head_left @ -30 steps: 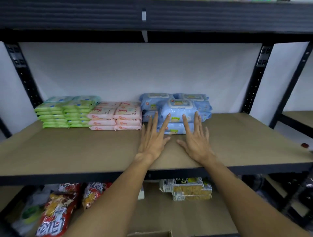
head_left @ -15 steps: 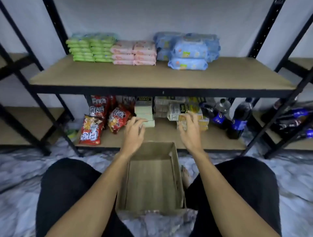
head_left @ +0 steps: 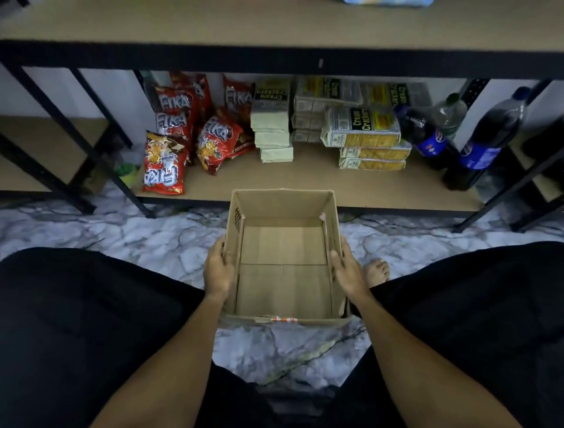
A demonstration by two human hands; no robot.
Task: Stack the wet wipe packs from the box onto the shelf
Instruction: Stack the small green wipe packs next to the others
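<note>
An open cardboard box (head_left: pixel 283 284) stands on the floor between my knees, and no packs show inside it. My left hand (head_left: pixel 217 270) grips its left wall and my right hand (head_left: pixel 348 270) grips its right wall, thumbs at the rim. The brown shelf board (head_left: pixel 244 21) runs across the top of the view. Only a blue sliver of the wet wipe packs (head_left: pixel 387 2) shows at the top edge; the other stacks are out of view.
On the lower shelf (head_left: pixel 305 183) behind the box stand red snack bags (head_left: pixel 166 165), cracker packs (head_left: pixel 363 131) and dark soda bottles (head_left: pixel 485 137). Black shelf posts (head_left: pixel 76 134) slant on the left and right. A bare foot (head_left: pixel 377 272) rests on the marble floor (head_left: pixel 137 244).
My hands left the blue packs on the shelf, came down to the box and now hold its two side walls. The view has tilted down to the floor.
</note>
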